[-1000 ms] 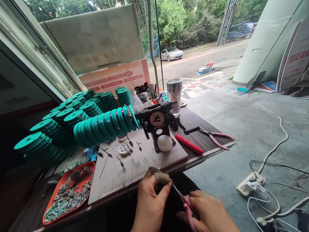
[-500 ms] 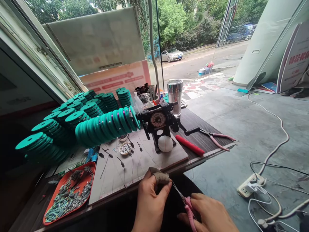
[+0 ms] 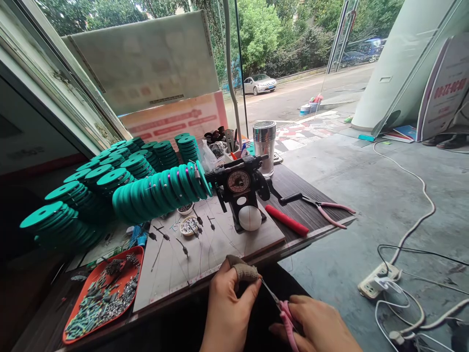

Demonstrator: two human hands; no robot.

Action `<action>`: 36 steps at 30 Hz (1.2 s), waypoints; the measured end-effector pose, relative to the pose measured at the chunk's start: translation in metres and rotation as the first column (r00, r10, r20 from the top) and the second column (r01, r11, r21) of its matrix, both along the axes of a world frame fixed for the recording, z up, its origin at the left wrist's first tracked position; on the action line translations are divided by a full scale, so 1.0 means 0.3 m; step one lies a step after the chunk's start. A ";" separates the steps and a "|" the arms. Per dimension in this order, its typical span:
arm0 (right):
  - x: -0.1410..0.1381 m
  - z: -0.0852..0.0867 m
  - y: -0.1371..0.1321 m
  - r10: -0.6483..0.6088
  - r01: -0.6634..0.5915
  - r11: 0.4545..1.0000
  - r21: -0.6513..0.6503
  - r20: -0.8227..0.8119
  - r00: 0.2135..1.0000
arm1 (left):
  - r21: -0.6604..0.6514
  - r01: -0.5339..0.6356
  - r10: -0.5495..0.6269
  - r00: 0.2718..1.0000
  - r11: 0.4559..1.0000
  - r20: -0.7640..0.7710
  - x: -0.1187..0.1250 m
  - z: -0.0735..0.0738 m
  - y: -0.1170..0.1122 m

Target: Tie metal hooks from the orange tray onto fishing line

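Note:
My left hand [image 3: 229,305] is closed in a pinch at the table's front edge, a knitted finger cover [image 3: 245,272] on its index finger. Whatever lies between thumb and fingertip is too small to make out. Pink-handled scissors [image 3: 287,322] are gripped in my right hand [image 3: 317,320], their narrow blades pointing up-left to the left fingertips. Beyond the hands, a pale board [image 3: 164,288] carries thin lines with small dark pieces on them. A black hand-cranked winder [image 3: 238,183] stands on it, bearing a row of green spools [image 3: 161,188]. A white ball [image 3: 250,218] rests against its base.
An orange tray [image 3: 137,288] of small metal and coloured parts lies left of the board. Stacked green spools [image 3: 73,195] fill the back left. To the right are a red rod [image 3: 287,220], pink-handled pliers [image 3: 330,210] and a lidded cup [image 3: 264,146]. A power strip [image 3: 377,281] lies on the floor.
The view has shifted slightly, so the surroundings sit a little further left. Both hands and the scissors keep almost the same pose.

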State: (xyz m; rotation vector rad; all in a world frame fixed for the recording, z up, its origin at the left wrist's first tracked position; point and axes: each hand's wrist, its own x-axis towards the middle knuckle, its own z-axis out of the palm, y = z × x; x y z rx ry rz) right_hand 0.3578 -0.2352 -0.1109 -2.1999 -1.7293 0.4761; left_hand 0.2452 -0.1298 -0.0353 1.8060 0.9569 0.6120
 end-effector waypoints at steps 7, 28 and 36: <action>0.007 -0.012 -0.007 0.003 -0.007 0.999 0.044 0.077 0.997 | 0.010 0.010 -0.010 1.000 1.000 -0.020 0.004 -0.001 -0.002; -0.050 0.082 0.104 -0.035 0.543 0.838 -0.057 -0.998 -0.051 | 0.073 0.104 -0.102 0.994 0.992 -0.034 -0.017 -0.011 0.013; -0.020 0.082 0.117 -0.049 0.585 0.806 0.086 -0.976 0.212 | 0.299 0.153 -0.070 0.960 0.942 -0.271 0.010 -0.037 0.019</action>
